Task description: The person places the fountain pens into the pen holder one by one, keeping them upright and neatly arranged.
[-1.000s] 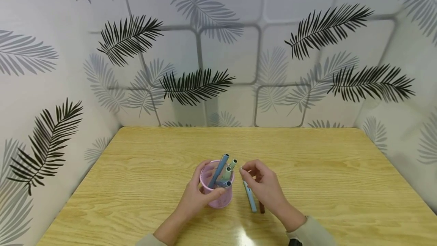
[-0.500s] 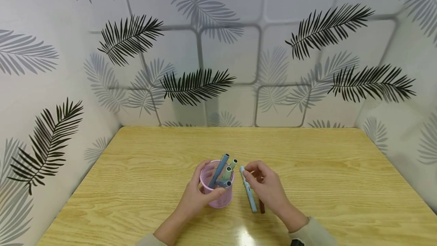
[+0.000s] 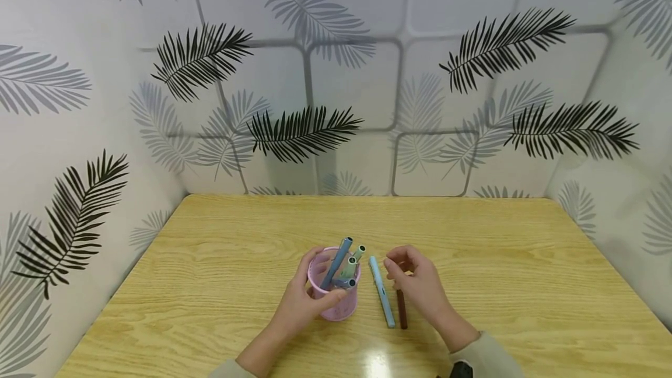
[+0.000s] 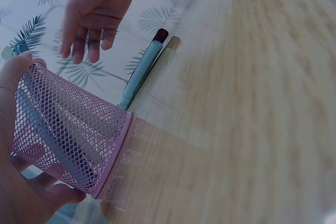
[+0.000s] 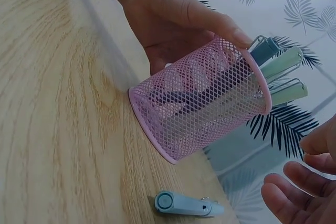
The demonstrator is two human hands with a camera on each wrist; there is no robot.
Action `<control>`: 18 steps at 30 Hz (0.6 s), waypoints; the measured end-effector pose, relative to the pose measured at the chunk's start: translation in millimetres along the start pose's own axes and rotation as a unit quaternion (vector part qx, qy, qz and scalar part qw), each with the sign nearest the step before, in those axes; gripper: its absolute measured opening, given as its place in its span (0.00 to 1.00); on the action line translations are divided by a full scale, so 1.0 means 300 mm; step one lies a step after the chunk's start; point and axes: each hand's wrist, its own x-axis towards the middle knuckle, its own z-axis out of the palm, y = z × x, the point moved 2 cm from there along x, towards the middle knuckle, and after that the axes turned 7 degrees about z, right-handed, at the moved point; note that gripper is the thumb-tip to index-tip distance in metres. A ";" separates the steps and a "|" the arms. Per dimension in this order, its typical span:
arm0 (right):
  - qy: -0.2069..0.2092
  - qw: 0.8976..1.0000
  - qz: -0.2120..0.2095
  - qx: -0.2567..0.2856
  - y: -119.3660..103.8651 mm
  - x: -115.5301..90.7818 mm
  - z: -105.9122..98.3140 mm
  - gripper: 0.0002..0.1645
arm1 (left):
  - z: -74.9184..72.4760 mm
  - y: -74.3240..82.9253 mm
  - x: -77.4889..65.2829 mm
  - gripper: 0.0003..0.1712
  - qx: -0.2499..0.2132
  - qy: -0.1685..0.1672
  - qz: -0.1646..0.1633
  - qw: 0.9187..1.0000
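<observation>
My left hand grips a pink mesh pen cup, thumb at the near rim and fingers round the far side. Inside the cup lean several pens: dark blue ones, such as the blue pen, and light green ones like the green pen. On the table right of the cup lies a light blue pen. Beside it is a dark brown pen, its far end hidden under my right hand. That hand hovers with loosely bent fingers, nothing in it, clear above the pens in the left wrist view.
The wood-grain table carries the cup and pens. Behind it and at both sides rise walls with a feather-leaf pattern. A dark band shows at the right sleeve.
My right hand has let go of the light blue pen's top end and shifted right, over the brown pen. The light blue pen now shows in full. My left hand and the cup stay put.
</observation>
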 end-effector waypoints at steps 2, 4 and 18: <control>0.003 1.000 0.005 -0.004 0.009 0.004 -0.004 0.09 | 0.000 -0.001 -0.001 0.47 -0.001 0.001 -0.001 1.000; 0.007 1.000 0.014 -0.010 0.019 0.009 -0.007 0.10 | 0.000 -0.001 -0.001 0.47 -0.001 0.002 -0.003 1.000; 0.033 0.990 0.074 -0.112 0.083 0.055 -0.025 0.11 | -0.001 0.036 -0.001 0.46 -0.001 0.001 -0.007 1.000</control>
